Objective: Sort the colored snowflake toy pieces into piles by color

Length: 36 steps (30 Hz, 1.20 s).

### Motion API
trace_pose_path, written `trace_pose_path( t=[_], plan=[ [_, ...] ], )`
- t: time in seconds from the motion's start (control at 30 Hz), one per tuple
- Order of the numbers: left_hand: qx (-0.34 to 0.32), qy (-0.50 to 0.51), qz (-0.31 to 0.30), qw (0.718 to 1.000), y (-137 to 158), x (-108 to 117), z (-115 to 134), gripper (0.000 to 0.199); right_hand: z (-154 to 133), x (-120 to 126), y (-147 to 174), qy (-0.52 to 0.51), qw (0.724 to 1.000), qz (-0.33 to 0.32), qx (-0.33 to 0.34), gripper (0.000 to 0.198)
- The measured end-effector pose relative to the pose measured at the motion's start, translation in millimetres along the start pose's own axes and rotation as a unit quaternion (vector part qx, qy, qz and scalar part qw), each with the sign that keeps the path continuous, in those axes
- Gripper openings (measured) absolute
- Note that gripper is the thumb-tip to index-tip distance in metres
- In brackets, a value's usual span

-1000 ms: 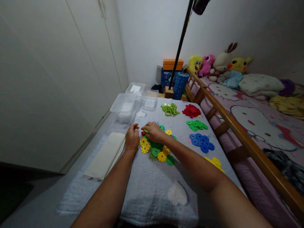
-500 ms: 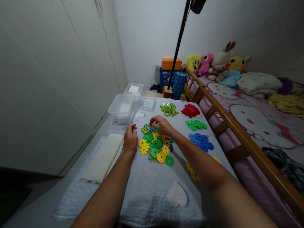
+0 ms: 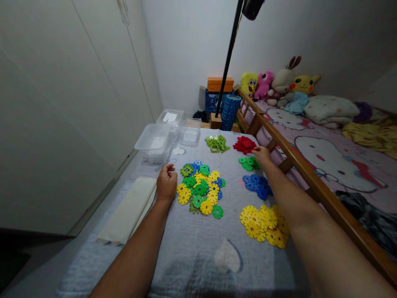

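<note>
My right hand (image 3: 262, 155) is at the right edge of the red pile (image 3: 245, 144), its thumb and fingers pinched on a small red plastic piece at the fingertips. Left of the mixed pile, my left hand (image 3: 166, 182) rests on the cloth with curled fingers and nothing visible in them. The mixed pile (image 3: 201, 188) holds yellow, green and blue notched discs and lime square pieces. Sorted by colour are lime pieces (image 3: 217, 143), green discs (image 3: 248, 163), blue discs (image 3: 256, 184) and yellow discs (image 3: 263, 223). My right forearm partly covers the blue and yellow ones.
Clear plastic tubs (image 3: 153, 138) stand at the back left. A folded cream cloth (image 3: 127, 211) lies along the left side. The wooden bed rail (image 3: 288, 151) runs close on the right, and a black lamp pole (image 3: 228, 62) rises behind the table.
My right hand has moved from the mixed pile across to the red pile, carrying the red piece. My left hand has stayed beside the mixed pile. The view has shifted slightly.
</note>
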<state>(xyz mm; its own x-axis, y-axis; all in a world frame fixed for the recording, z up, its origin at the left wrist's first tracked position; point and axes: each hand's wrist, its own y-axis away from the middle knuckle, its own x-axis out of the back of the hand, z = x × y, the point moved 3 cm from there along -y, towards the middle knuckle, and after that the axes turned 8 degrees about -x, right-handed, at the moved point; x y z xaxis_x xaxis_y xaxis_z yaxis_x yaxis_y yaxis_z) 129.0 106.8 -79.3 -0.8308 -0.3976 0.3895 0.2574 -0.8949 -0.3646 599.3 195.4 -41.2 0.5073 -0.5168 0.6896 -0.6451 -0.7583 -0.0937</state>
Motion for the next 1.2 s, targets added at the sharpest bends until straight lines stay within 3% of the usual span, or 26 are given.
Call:
trace_pose_path(
  t=[0.2, 0.47, 0.7, 0.83, 0.93, 1.2],
  plan=[
    [-0.004, -0.005, -0.007, 1.0, -0.4, -0.2, -1.2, 0.038, 6.6, 6.9, -14.5, 0.099, 0.995, -0.007, -0.023, 0.009],
    [-0.011, 0.005, -0.013, 1.0, -0.3, -1.1, -2.4, 0.037, -1.5, -5.8, -14.9, 0.202, 0.979, -0.023, -0.011, 0.011],
    [-0.007, 0.007, -0.019, 1.0, -0.1, -0.3, -1.3, 0.035, -2.7, -8.3, -15.4, 0.216, 0.976, 0.001, 0.013, 0.011],
    [-0.007, 0.002, -0.02, 1.0, 0.1, 0.4, 1.4, 0.034, -4.9, -5.0, -12.4, 0.236, 0.971, -0.032, 0.02, 0.002],
    [-0.008, -0.001, -0.018, 1.0, 0.1, 0.9, 3.2, 0.033, -7.5, -4.8, -9.6, 0.24, 0.969, -0.054, 0.021, 0.005],
    [-0.018, -0.002, -0.025, 1.0, 0.3, 0.3, 1.1, 0.032, -11.1, -13.6, -4.8, 0.259, 0.965, -0.031, 0.024, 0.01]
  ],
)
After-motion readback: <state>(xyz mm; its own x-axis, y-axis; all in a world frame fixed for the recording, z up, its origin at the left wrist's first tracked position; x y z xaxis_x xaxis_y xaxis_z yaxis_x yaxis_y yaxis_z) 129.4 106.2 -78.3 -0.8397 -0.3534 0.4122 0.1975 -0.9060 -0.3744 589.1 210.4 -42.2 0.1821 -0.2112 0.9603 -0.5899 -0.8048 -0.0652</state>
